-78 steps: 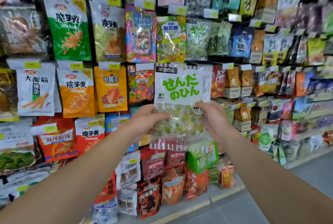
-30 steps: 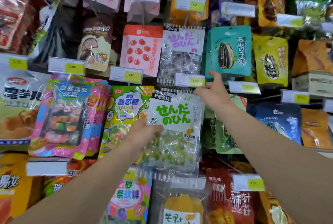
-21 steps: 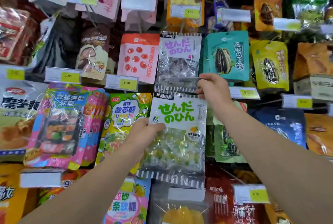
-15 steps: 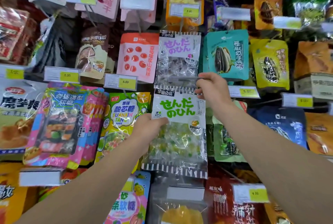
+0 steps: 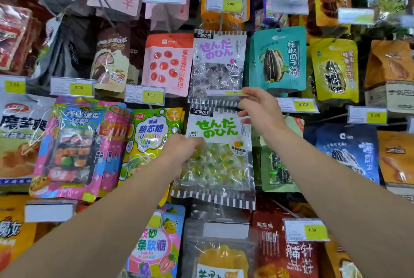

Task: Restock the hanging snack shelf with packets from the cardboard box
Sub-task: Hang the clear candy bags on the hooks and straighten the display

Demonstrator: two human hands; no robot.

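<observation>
bare forearms, no sleeves, bare hands

a shop: hanging snack packets (image 5: 277, 58) behind price tags (image 5: 230, 4)

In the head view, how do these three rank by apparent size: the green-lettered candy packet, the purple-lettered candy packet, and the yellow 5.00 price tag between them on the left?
1. Green-lettered candy packet, largest, though it is held nearer the camera.
2. Purple-lettered candy packet, probably the same design.
3. Yellow 5.00 price tag, clearly smallest.
</observation>
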